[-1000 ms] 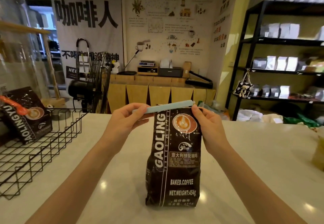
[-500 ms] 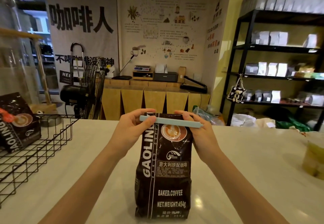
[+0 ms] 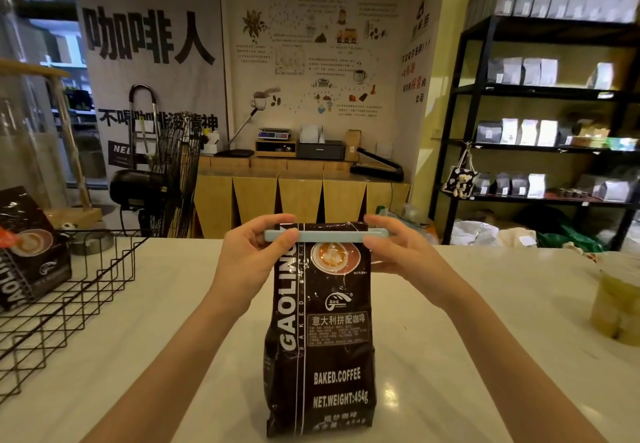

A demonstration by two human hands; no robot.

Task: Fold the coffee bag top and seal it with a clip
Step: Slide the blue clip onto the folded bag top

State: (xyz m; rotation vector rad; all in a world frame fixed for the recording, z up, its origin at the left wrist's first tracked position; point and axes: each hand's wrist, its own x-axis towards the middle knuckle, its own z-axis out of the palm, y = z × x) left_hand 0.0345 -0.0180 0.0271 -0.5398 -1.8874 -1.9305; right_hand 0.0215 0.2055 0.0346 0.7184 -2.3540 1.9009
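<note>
A: What is seen nearest?

B: A tall dark brown foil coffee bag (image 3: 320, 331) is stood upright on the pale glossy counter (image 3: 467, 356), near the middle.

A: And at its top?

B: A long pale blue plastic clip (image 3: 327, 235) is laid level across the folded top. Its left end is pinched by the left hand (image 3: 254, 257), fingers curled narrow around it; its right end is gripped by the right hand (image 3: 398, 255).

A: Farther off?

B: A black wire basket (image 3: 69, 297) is set at the left, a second dark coffee bag (image 3: 27, 252) propped in it. Black metal shelving (image 3: 460, 123) is seen far right.
</note>
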